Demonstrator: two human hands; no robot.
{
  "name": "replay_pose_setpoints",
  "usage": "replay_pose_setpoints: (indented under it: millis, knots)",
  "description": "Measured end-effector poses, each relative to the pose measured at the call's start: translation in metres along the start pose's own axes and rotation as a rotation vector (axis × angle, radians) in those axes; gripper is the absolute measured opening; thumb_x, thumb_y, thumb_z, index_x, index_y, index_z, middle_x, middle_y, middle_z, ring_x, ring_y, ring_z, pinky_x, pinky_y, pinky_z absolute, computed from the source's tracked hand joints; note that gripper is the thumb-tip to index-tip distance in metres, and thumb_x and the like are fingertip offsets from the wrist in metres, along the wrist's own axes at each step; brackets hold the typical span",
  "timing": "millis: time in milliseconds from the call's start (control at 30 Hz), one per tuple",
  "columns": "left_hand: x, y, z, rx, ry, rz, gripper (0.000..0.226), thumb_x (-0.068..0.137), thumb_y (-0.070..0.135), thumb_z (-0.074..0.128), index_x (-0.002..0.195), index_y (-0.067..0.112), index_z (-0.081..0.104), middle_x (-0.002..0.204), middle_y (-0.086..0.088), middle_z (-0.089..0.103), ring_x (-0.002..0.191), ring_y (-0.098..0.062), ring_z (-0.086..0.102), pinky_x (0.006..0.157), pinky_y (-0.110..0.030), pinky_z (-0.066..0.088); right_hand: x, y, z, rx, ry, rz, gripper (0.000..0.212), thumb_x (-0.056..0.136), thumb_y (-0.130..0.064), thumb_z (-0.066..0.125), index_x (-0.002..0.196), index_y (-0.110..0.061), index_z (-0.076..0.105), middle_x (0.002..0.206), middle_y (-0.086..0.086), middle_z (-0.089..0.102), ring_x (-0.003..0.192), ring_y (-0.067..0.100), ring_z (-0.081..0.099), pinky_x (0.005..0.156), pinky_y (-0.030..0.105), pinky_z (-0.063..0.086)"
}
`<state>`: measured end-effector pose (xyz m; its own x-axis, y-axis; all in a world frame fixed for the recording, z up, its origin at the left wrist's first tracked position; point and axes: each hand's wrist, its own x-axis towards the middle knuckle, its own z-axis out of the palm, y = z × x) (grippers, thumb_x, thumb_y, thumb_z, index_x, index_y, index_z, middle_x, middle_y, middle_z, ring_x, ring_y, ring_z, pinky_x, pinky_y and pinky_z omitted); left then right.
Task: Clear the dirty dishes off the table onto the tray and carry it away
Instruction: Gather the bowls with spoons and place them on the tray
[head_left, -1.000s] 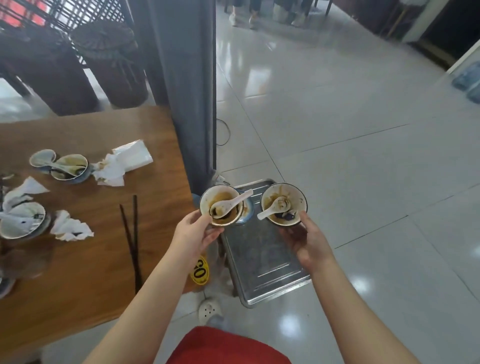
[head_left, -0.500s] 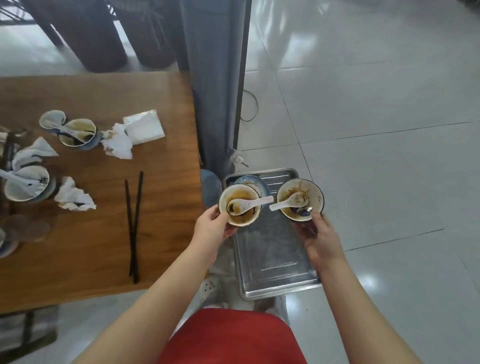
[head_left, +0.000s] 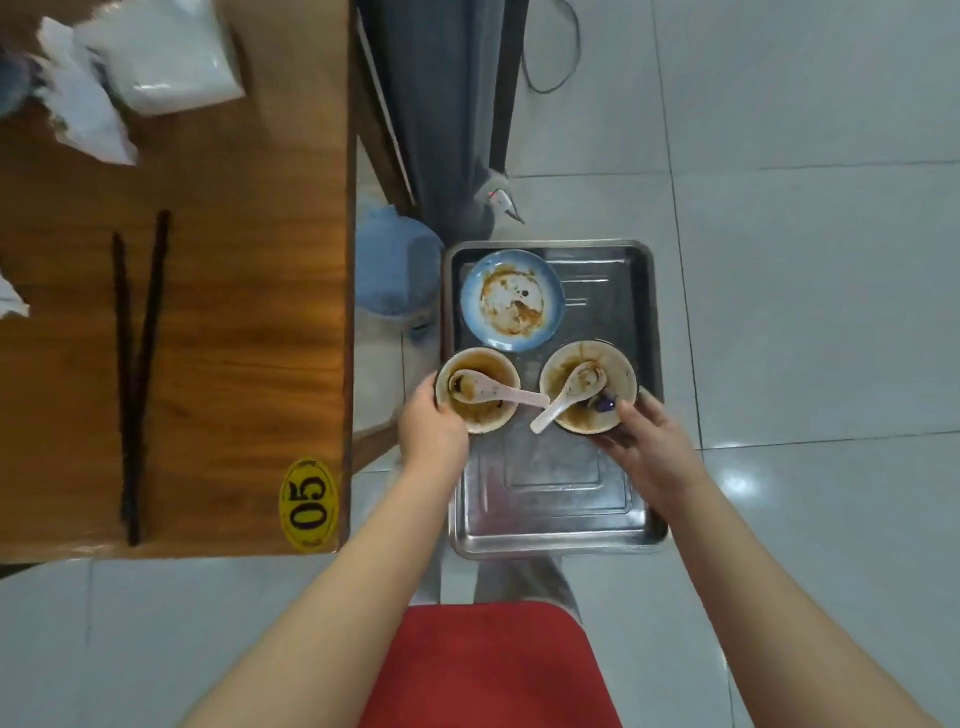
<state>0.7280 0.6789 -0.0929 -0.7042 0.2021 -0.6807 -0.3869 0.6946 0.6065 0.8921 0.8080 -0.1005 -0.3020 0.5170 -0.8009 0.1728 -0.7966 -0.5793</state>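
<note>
A steel tray (head_left: 550, 509) sits low beside the wooden table (head_left: 234, 338). On its far end lies a dirty blue plate (head_left: 511, 300). My left hand (head_left: 431, 426) grips a small dirty bowl (head_left: 478, 389) with a white spoon (head_left: 493, 392) in it, over the tray's left side. My right hand (head_left: 644, 441) holds a second dirty bowl (head_left: 587, 387) with its own spoon (head_left: 569, 395), over the tray's right side. Whether the bowls touch the tray I cannot tell.
On the table lie two black chopsticks (head_left: 137, 364), crumpled white napkins (head_left: 88, 104), a tissue packet (head_left: 171, 73) and a yellow "05" tag (head_left: 308, 504). A grey pillar (head_left: 447, 104) and a bluish object (head_left: 397, 260) stand beyond the tray. Pale floor tiles (head_left: 805, 312) surround it.
My view has tilted down and closer to the tray. Both bowls have come lower and nearer over the tray, just in front of the blue plate.
</note>
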Motion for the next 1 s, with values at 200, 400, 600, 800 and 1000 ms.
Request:
replay_pose_setpoints:
  millis: [200, 400, 600, 800, 1000]
  knots:
    - [0.047, -0.04, 0.036, 0.077, 0.016, -0.066, 0.032, 0.1, 0.008, 0.042, 0.128, 0.02, 0.052, 0.121, -0.001, 0.058, 0.11, -0.018, 0.054, 0.088, -0.028, 0.042, 0.06, 0.035, -0.018, -0.207, 0.025, 0.124, 0.036, 0.101, -0.009, 0.044, 0.136, -0.012, 0.049, 0.122, 0.009, 0.06, 0.112, 0.027, 0.06, 0.081, 0.034, 0.057]
    - [0.087, -0.061, 0.054, 0.231, 0.012, -0.03, 0.035, 0.1, 0.008, 0.04, 0.131, 0.018, 0.051, 0.131, -0.007, 0.041, 0.108, -0.021, 0.051, 0.09, -0.024, 0.038, 0.116, 0.055, -0.029, -0.322, -0.014, 0.176, 0.034, 0.101, -0.012, 0.044, 0.133, -0.018, 0.052, 0.127, 0.01, 0.057, 0.111, 0.027, 0.06, 0.09, 0.04, 0.053]
    - [0.118, -0.06, 0.06, 0.322, 0.007, 0.011, 0.037, 0.1, 0.005, 0.038, 0.132, 0.016, 0.052, 0.13, -0.008, 0.037, 0.099, -0.015, 0.044, 0.088, -0.017, 0.032, 0.149, 0.061, -0.029, -0.4, -0.036, 0.166, 0.036, 0.102, -0.011, 0.043, 0.136, -0.015, 0.053, 0.123, 0.012, 0.061, 0.106, 0.028, 0.063, 0.084, 0.036, 0.057]
    - [0.129, -0.058, 0.074, 0.358, 0.006, 0.073, 0.033, 0.102, 0.011, 0.039, 0.129, 0.018, 0.057, 0.121, -0.003, 0.042, 0.093, -0.011, 0.042, 0.085, -0.014, 0.03, 0.163, 0.063, -0.025, -0.403, -0.018, 0.158, 0.03, 0.102, -0.013, 0.044, 0.128, -0.019, 0.057, 0.121, 0.01, 0.062, 0.104, 0.026, 0.064, 0.08, 0.034, 0.057]
    - [0.133, -0.062, 0.078, 0.395, 0.097, 0.098, 0.032, 0.097, 0.009, 0.049, 0.127, 0.019, 0.052, 0.115, 0.0, 0.054, 0.1, -0.016, 0.054, 0.08, -0.023, 0.042, 0.17, 0.059, -0.024, -0.428, 0.061, 0.111, 0.03, 0.099, -0.018, 0.052, 0.128, -0.017, 0.053, 0.122, 0.006, 0.059, 0.108, 0.025, 0.061, 0.069, 0.025, 0.059]
